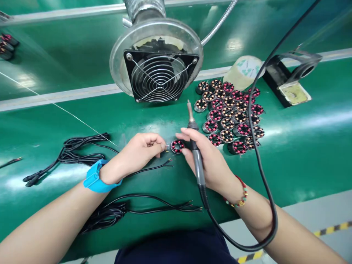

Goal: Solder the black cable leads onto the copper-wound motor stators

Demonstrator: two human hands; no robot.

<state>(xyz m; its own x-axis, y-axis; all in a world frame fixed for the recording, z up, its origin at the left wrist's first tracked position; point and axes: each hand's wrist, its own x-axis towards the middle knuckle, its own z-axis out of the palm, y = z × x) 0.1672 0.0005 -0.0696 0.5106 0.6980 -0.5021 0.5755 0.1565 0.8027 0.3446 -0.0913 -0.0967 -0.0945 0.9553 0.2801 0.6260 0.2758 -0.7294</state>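
In the head view my left hand (143, 152), with a blue strap at the wrist, is closed in a pinch. Thin wire ends (167, 148) stick out from its fingertips. Just right of them a small round motor stator (177, 146) with red windings lies on the green bench. My right hand (206, 157) has a soldering iron (198, 165) in its grip, the tip pointing up and away. Its thumb and fingertips are close around the stator's right side; whether they touch it I cannot tell. Another black cable end (165, 164) lies below the left fingers.
Several stators (227, 123) stand grouped at right, beside a tape roll (243, 71). An iron stand (291, 80) with a sponge is beyond. A fume fan (159, 79) overhangs the bench. Coiled black cables (79, 148) lie left, more (107, 214) in front. The iron's cord (260, 161) loops over my right forearm.
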